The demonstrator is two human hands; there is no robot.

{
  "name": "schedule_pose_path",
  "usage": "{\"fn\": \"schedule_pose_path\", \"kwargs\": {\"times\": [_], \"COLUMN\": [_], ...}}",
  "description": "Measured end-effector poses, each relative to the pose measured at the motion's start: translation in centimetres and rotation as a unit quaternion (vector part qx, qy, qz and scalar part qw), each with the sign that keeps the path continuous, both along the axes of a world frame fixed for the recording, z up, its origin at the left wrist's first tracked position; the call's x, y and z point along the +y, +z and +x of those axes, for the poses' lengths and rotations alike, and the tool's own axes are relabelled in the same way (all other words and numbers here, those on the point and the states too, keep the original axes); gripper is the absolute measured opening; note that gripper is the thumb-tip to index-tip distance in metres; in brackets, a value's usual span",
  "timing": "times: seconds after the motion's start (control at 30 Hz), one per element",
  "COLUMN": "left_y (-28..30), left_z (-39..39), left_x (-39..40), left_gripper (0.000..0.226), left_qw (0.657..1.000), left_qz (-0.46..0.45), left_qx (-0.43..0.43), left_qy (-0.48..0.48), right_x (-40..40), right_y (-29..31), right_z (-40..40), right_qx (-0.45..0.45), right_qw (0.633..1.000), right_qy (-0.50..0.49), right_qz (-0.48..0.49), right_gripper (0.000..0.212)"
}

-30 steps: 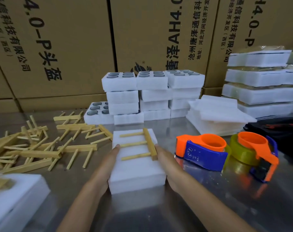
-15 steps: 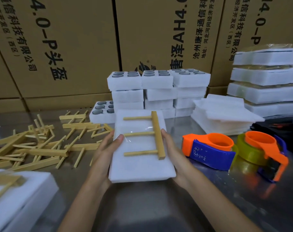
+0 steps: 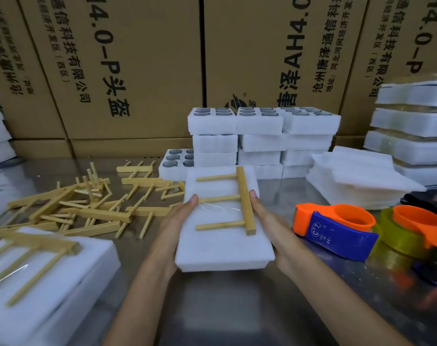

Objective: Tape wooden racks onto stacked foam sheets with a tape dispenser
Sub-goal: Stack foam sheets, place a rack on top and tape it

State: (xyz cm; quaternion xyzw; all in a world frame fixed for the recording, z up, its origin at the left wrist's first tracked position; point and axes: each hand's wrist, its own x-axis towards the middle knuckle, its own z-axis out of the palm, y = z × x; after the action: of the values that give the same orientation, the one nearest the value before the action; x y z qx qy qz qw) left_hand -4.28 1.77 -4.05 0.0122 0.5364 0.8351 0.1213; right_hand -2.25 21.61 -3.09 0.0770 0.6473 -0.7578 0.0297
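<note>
Foam stack (image 3: 222, 243) sits between the two hands, lifted off the metal surface (image 3: 232, 308) and tilted toward the viewer. Left hand (image 3: 177, 221) clasps its left edge, thumb lying over the top near the middle peg; right hand (image 3: 267, 221) clasps the right edge, thumb tip touching the long bar of the rack (image 3: 237, 203). That rack lies flat on top of the stack, its bar along the right side and three pegs pointing left. A glint of clear tape (image 3: 217, 208) crosses the foam at the middle peg.

Just right of the right hand, on the surface, lies a tape dispenser (image 3: 337, 231) in orange and blue, with a second dispenser (image 3: 417, 233) beside it carrying a yellowish roll. To the left, a loose heap of racks (image 3: 87, 208) is spread over the surface. At the near left is another foam block (image 3: 50, 283) with a rack on it. Behind the held stack stand piled foam trays (image 3: 259, 136) with round dark inserts, thin foam sheets (image 3: 357, 181) to their right, and taller foam piles (image 3: 412, 131) at the far right. Cardboard boxes (image 3: 137, 71) with printed lettering form the back wall.
</note>
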Motion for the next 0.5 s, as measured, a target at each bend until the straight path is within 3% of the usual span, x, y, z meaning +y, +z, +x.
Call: {"fn": "schedule_pose_path", "kwargs": {"times": [0.1, 0.17, 0.23, 0.3, 0.37, 0.43, 0.5], "left_y": [-0.2, -1.0, -1.6, -2.6, -4.1, -4.8, -4.8], "left_z": [-0.4, -1.2, -1.4, -1.3, -2.0, -1.9, -1.9], "left_x": [-0.8, -1.5, -2.0, -2.4, -3.3, -2.7, -2.3], "left_gripper": [0.064, 0.068, 0.049, 0.038, 0.032, 0.048, 0.050], "left_qw": [0.991, 0.978, 0.973, 0.992, 0.990, 0.977, 0.975], "left_qz": [0.113, 0.199, 0.226, 0.118, 0.060, -0.114, -0.158], "left_qx": [-0.019, -0.063, -0.047, -0.018, -0.082, -0.063, -0.061], "left_qy": [-0.064, -0.032, 0.005, 0.028, 0.096, 0.166, 0.144], "right_x": [-0.3, -0.5, -1.0, -2.2, -4.0, -6.3, -8.9], "right_y": [1.0, 1.8, 2.8, 3.8, 4.7, 5.2, 5.7], "right_z": [-0.5, -0.7, -0.9, -1.2, -1.7, -2.2, -2.8], "right_qx": [0.009, 0.027, 0.041, 0.044, 0.051, 0.055, 0.055], "right_qw": [0.999, 0.993, 0.986, 0.979, 0.975, 0.972, 0.967], "right_qy": [0.012, 0.038, 0.078, 0.113, 0.135, 0.159, 0.195], "right_qz": [-0.044, -0.106, -0.144, -0.164, -0.168, -0.161, -0.156], "right_gripper": [0.063, 0.054, 0.046, 0.045, 0.045, 0.048, 0.049]}}
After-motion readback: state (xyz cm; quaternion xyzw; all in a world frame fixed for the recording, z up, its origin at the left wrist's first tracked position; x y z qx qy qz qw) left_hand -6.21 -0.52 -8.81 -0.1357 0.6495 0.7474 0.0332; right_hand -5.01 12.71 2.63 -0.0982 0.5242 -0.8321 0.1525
